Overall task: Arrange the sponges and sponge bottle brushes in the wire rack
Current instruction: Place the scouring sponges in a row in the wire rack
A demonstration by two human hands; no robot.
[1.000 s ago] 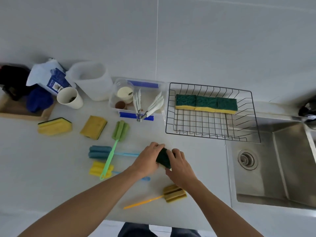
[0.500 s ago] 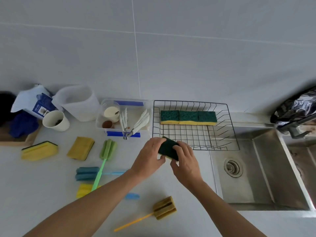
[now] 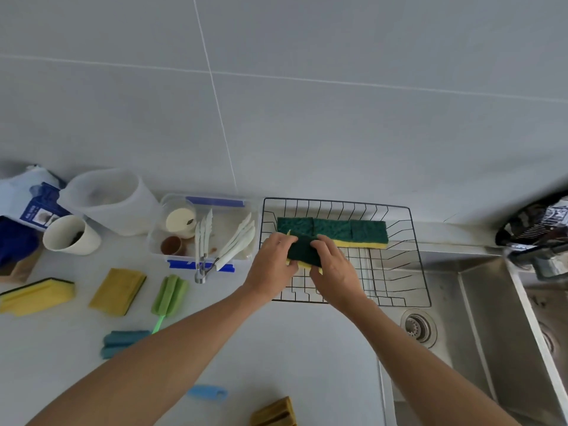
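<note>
A black wire rack (image 3: 418,259) stands on the counter beside the sink, with three green-and-yellow sponges (image 3: 335,230) in a row along its back. Both hands hold a fourth green-and-yellow sponge (image 3: 302,250) over the rack's left part, just in front of that row: my left hand (image 3: 272,265) on its left end, my right hand (image 3: 333,267) on its right end. On the counter to the left lie two yellow sponges (image 3: 37,295) (image 3: 118,290), a green bottle brush (image 3: 169,295) and a blue bottle brush (image 3: 121,342). An olive-yellow brush head (image 3: 275,415) shows at the bottom edge.
A clear tub (image 3: 236,216) with white utensils, a white jug (image 3: 110,199), a white cup (image 3: 69,238) and a blue-and-white packet (image 3: 29,198) line the wall at left. The steel sink (image 3: 479,327) lies right of the rack. A blue handle end (image 3: 207,393) lies near my left arm.
Both hands lifted the sponge off the counter and carried it away from me into the rack's left part. The camera tilted up, so the wall fills more of the view.
</note>
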